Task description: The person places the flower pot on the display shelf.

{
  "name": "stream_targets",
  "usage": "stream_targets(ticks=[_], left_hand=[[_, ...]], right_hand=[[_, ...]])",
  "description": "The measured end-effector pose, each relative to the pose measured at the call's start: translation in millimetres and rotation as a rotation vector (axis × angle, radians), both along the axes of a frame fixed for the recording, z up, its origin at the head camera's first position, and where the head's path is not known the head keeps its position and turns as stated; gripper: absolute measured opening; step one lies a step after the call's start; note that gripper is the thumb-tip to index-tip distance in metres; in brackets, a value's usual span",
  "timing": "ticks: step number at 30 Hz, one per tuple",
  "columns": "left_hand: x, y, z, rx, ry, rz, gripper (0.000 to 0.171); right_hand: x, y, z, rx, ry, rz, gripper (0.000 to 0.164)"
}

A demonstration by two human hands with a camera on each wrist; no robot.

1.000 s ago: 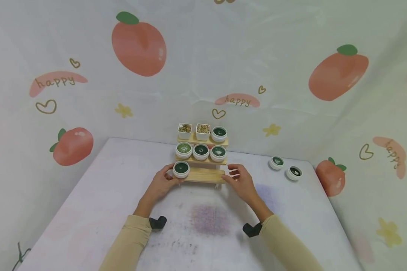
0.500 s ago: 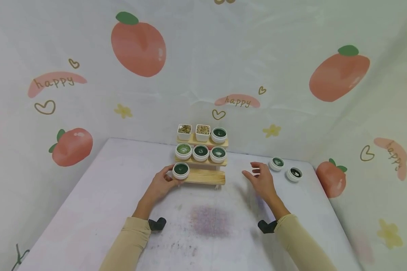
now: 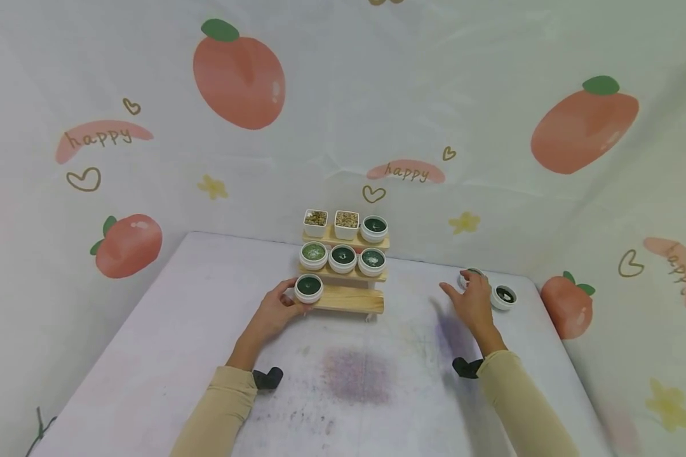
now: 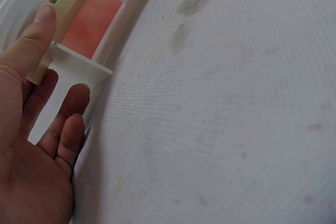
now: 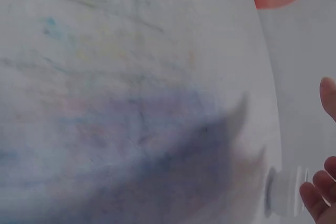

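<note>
A small round white pot (image 3: pixel 309 289) with a dark green top sits at the left end of the lowest wooden step of a tiered rack (image 3: pixel 351 299). My left hand (image 3: pixel 273 311) grips this pot from the left, thumb at its front; in the left wrist view the thumb (image 4: pixel 37 40) lies against the pot's ribbed side, beside the rack's white leg (image 4: pixel 73 72). My right hand (image 3: pixel 473 308), thumb spread wide, is at another round pot (image 3: pixel 464 281) at the back right, partly covering it. In the right wrist view its fingertips overlap that pot's edge.
Just right of my right hand stands another round white pot (image 3: pixel 504 297). The rack's upper two steps carry several round pots and two square ones (image 3: pixel 347 225) with a speckled filling. Behind it rises a printed cloth wall (image 3: pixel 297 171). The white tabletop (image 3: pixel 206 285) has purplish stains.
My right hand has left the right end of the lowest step and moved right to the pot at the back. My left hand has stayed at the pot on the lowest step.
</note>
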State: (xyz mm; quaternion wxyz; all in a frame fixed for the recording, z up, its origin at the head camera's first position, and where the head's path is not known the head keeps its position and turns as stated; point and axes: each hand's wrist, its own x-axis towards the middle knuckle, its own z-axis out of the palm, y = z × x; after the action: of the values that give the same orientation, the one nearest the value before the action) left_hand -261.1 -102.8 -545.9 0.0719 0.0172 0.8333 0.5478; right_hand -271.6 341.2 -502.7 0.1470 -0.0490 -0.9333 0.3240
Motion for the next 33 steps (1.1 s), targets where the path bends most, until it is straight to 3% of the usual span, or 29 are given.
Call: stream_targets(ticks=[5, 10, 13, 21, 33], left_hand=[[-0.4, 0.4, -2.1, 0.008, 0.001, -0.01, 0.079], [-1.4, 0.8, -2.6, 0.012, 0.018, -0.012, 0.079], [-1.2, 0.2, -2.8, 0.011, 0.024, -0.008, 0.078], [-0.2, 1.4, -4.0, 0.044, 0.029, -0.018, 0.078], [1.0, -0.2, -2.4, 0.03, 0.021, 0.0, 0.079]], right_hand=[[-3.0, 13.5, 5.2, 0.0, -0.083, -0.069, 0.067], [-13.0, 23.8, 6.2, -0.017, -0.078, -0.126, 0.07], [-19.3, 26.3, 4.3, -0.012, -0.078, -0.139, 0.073], [-24.0, 26.3, -3.3, -0.07, -0.201, -0.167, 0.083], [-31.1, 26.2, -12.0, -0.079, -0.226, -0.198, 0.08]])
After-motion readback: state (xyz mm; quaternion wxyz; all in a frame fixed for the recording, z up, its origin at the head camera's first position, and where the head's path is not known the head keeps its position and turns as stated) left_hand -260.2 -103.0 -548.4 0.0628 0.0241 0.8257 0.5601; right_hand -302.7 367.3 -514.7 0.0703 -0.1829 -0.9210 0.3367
